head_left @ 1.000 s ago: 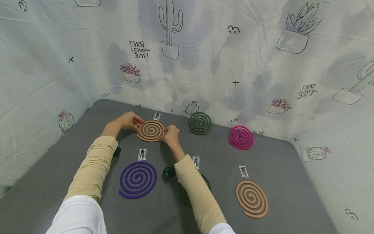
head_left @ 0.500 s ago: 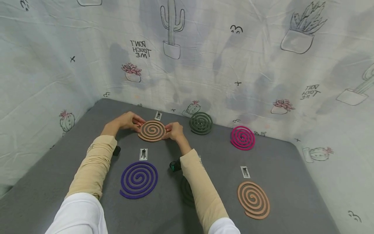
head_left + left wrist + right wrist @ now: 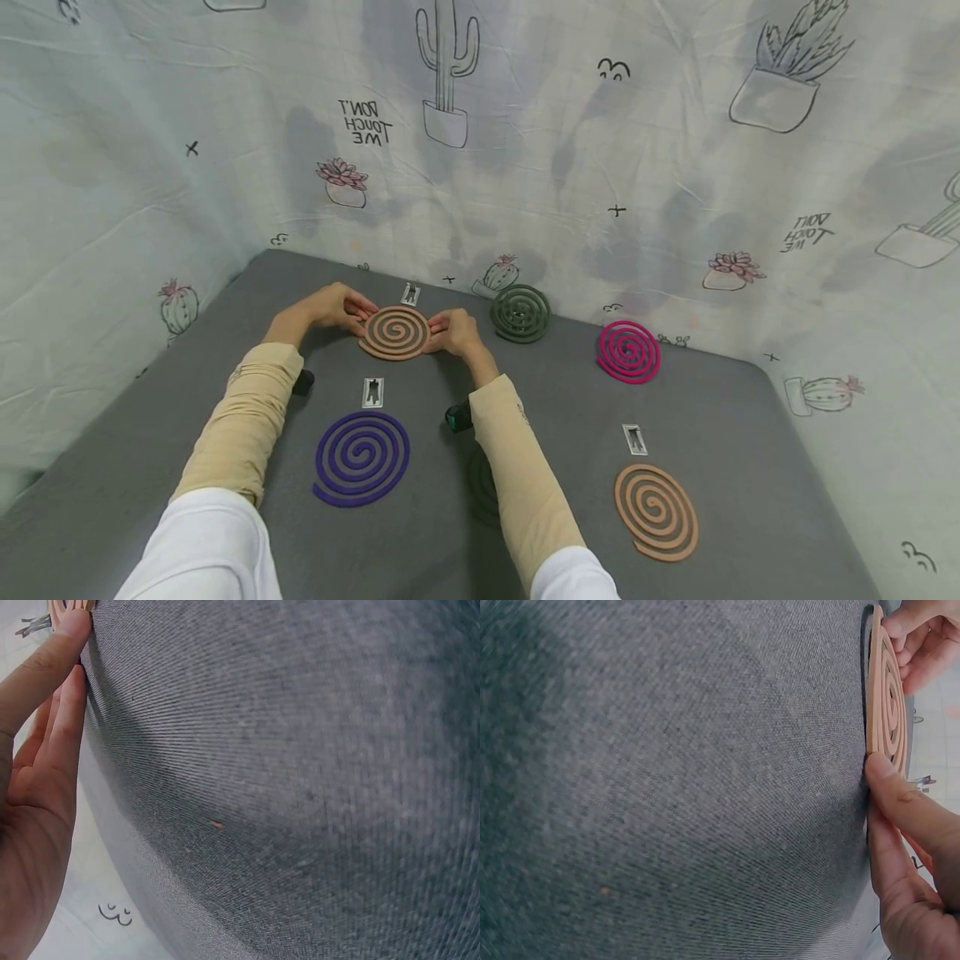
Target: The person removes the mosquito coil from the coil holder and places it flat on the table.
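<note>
Both hands hold a tan mosquito coil (image 3: 397,332) by its opposite edges over the grey table, near the back left. My left hand (image 3: 336,308) pinches the left rim; in the left wrist view just a corner of the coil (image 3: 73,606) shows by the thumb. On the other side my right hand (image 3: 456,332) grips the rim, its thumb on the edge in the right wrist view. There the coil (image 3: 889,712) appears nearly edge-on, close to the tabletop. Behind it lies a small metal coil stand (image 3: 410,294).
A purple coil (image 3: 362,458) with a metal stand (image 3: 372,392) lies in front. Dark green coil (image 3: 520,314) and pink coil (image 3: 628,352) are along the back. Another tan coil (image 3: 656,512) and stand (image 3: 634,440) lie right. My right forearm partly covers a green coil (image 3: 482,492).
The right hand has adjusted its hold on the coil's rim, and its forearm has swung right, covering the stand by the front green coil. The left hand keeps its hold. The head view has shifted slightly.
</note>
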A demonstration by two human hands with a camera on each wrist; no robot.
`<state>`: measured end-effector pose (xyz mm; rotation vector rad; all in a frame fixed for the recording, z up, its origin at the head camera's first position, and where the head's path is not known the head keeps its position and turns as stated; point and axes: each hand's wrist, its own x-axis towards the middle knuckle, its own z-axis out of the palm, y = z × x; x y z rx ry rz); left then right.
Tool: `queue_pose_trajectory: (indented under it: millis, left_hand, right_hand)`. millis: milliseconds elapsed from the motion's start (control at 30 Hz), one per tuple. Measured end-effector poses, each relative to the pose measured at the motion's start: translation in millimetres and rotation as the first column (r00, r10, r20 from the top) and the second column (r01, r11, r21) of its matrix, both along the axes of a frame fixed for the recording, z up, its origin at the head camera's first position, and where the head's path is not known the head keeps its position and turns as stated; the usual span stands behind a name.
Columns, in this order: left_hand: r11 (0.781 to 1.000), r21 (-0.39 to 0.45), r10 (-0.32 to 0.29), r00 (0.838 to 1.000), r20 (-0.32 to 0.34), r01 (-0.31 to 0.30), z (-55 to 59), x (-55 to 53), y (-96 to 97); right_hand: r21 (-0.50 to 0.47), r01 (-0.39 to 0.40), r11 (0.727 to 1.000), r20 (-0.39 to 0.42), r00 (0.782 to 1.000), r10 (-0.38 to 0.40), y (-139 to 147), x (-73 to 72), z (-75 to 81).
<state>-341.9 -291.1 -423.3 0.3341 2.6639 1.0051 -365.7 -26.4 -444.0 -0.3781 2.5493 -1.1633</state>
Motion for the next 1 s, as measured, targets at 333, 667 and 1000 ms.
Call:
queue_pose_trajectory:
  millis: [333,667,1000]
  left_hand:
    - [0.99,0.142,0.034,0.999,-0.043,-0.027,-1.5,8.2,-3.5]
    - [0.956,0.276,0.121,0.991,-0.055,-0.101,25.5,23.4,-4.1]
    - [0.925,0.376,-0.013,0.995,-0.098,0.049,43.2,16.4,55.4]
  right_hand:
    - [-0.173,0.044,0.984,0.041,0.998,-0.038,15.0,16.0,12.0]
    - [-0.573,0.0,0.819,0.138,0.986,0.097,61.4,23.3,50.3]
    - [-0.648,-0.044,0.761,0.042,0.995,0.093,127.6,33.0,62.7]
